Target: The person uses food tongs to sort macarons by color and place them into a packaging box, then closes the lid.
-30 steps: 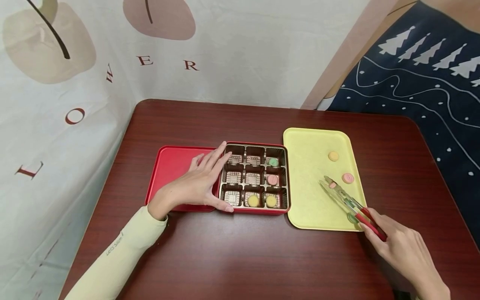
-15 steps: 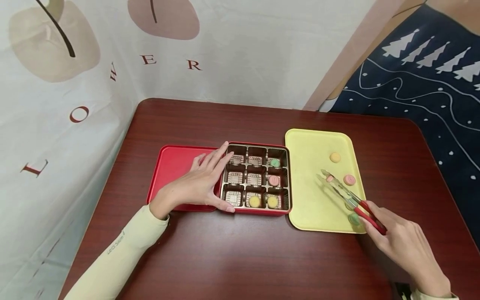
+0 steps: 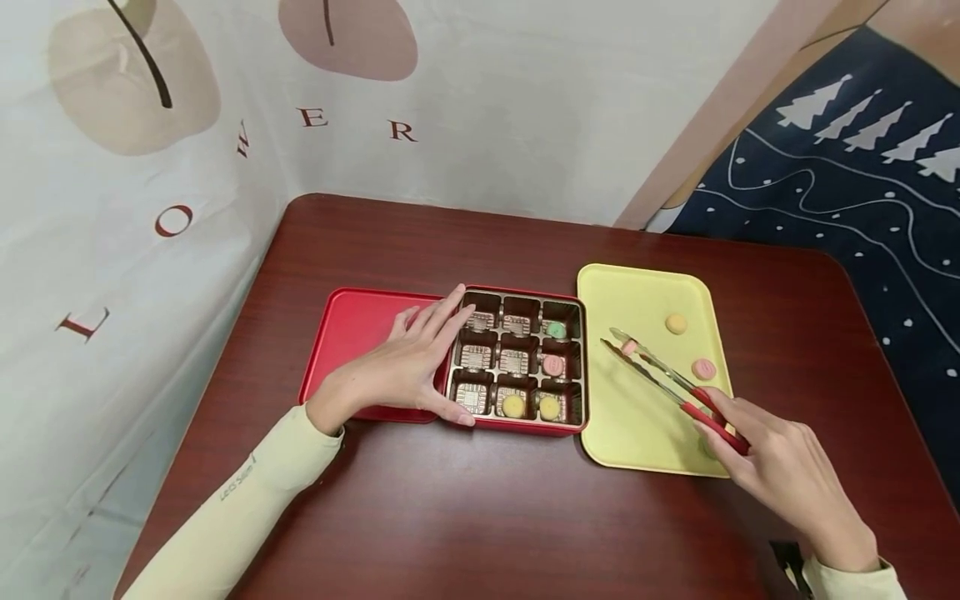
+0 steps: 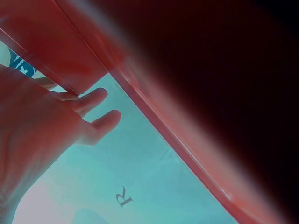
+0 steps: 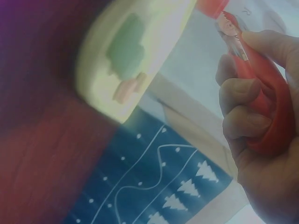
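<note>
My right hand [image 3: 787,467] grips a pair of tongs [image 3: 678,383] by their red handles; the right wrist view shows the fingers wrapped round the red handle [image 5: 273,112]. Between the metal tips sits a pink macaron-like sweet [image 3: 631,347], held over the left part of the yellow tray [image 3: 637,450]. My left hand [image 3: 408,367] rests along the left side of a red box [image 3: 525,427], thumb at the front corner and fingers spread towards the back. The box has a brown divided insert; its right column holds a green, a pink and a yellow sweet, and another yellow one [image 3: 513,406] sits front middle.
On the tray lie a yellow sweet [image 3: 676,323] and a pink sweet [image 3: 703,369], with green partly hidden behind the right hand. A red lid [image 3: 360,333] lies left of the box, under the left forearm. A white printed cloth [image 3: 510,108] hangs behind the table.
The right hand has moved the tongs and the pink sweet left across the tray, towards the box. The left hand stays at the box; the view has shifted slightly.
</note>
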Tool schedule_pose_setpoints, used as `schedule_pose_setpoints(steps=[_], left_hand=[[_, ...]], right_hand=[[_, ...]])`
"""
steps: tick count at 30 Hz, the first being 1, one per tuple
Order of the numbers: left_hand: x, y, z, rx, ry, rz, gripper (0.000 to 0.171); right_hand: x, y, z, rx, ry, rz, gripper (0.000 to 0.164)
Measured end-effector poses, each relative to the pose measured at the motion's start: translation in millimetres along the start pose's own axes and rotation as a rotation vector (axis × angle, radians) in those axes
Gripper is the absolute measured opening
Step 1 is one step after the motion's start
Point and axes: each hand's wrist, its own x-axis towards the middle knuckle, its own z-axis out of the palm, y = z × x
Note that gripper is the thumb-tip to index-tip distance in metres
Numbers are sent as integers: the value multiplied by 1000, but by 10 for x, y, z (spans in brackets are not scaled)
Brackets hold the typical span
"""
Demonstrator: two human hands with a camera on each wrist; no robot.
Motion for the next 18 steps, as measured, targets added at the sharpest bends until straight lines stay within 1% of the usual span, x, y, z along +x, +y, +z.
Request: schedule_pose_setpoints(steps=[9, 12, 18], left_hand=[[1, -13, 13, 7, -2, -2, 153], [1, -18, 16, 12, 4, 3, 153], [-4, -17, 5, 14, 9, 7, 153]], right_hand=[[272, -116, 76, 42, -15, -49, 65], [370, -166, 132, 55, -17, -65, 63], [533, -265, 249, 90, -8, -125, 60]])
